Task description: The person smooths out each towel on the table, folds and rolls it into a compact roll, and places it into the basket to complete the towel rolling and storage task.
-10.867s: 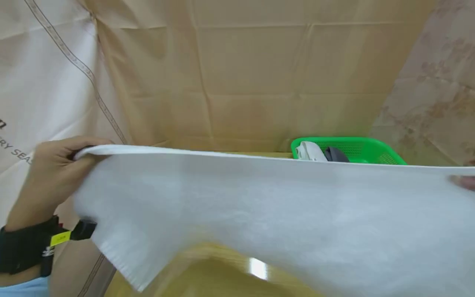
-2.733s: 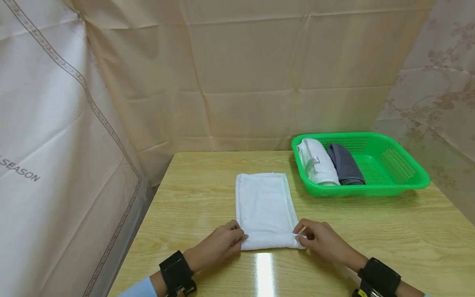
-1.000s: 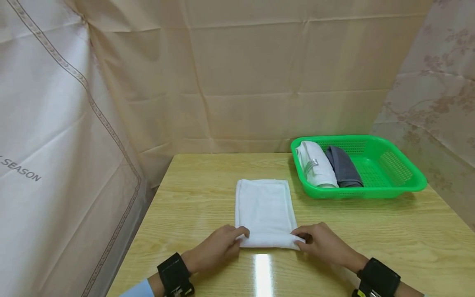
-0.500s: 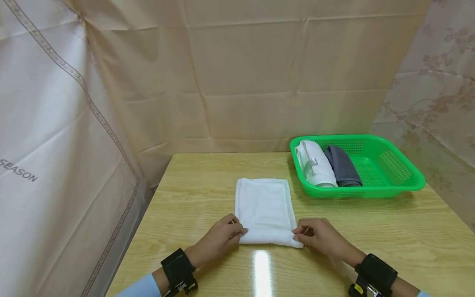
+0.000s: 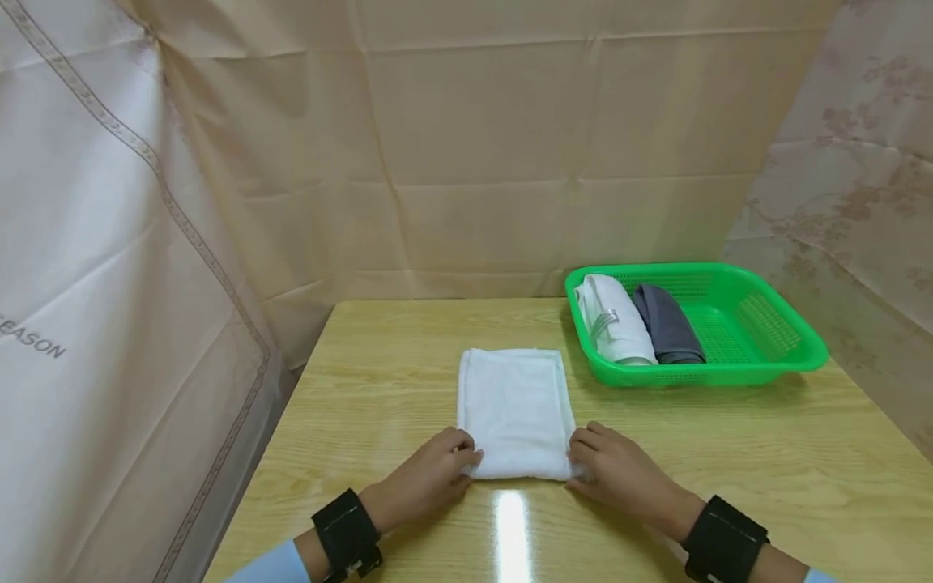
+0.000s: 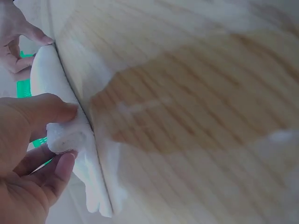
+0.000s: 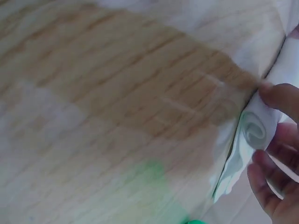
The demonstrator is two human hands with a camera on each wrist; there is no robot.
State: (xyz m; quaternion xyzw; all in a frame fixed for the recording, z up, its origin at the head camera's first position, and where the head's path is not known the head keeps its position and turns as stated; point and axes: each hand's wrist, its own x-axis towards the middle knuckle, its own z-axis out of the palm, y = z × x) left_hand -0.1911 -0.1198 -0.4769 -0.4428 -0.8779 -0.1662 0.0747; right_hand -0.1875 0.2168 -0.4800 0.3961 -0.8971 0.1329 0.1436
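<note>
A white towel point(image 5: 516, 397) lies folded into a narrow strip on the wooden table, its near end turned into a thick roll. My left hand point(image 5: 430, 474) grips the left end of that roll; the left wrist view has the thumb over the towel roll point(image 6: 49, 79) and fingertips at its end. At the opposite end, my right hand point(image 5: 623, 474) holds the roll between thumb and fingers. Spiral layers show at the towel's end point(image 7: 254, 128) in the right wrist view, with the right hand's fingers point(image 7: 264, 163) close around it.
A green plastic basket point(image 5: 790, 368) stands at the back right of the table point(image 5: 364, 389). Inside it lie a rolled white towel point(image 5: 619, 324) and a rolled dark grey towel point(image 5: 666, 324). Beige cloth point(image 5: 474, 146) hangs behind the table and pale cloth point(image 5: 109, 324) at the left.
The towel, held stretched in the air at first, later lies folded on the table. Since then its near end has rolled further away from me and the flat part is shorter; both hands regripped.
</note>
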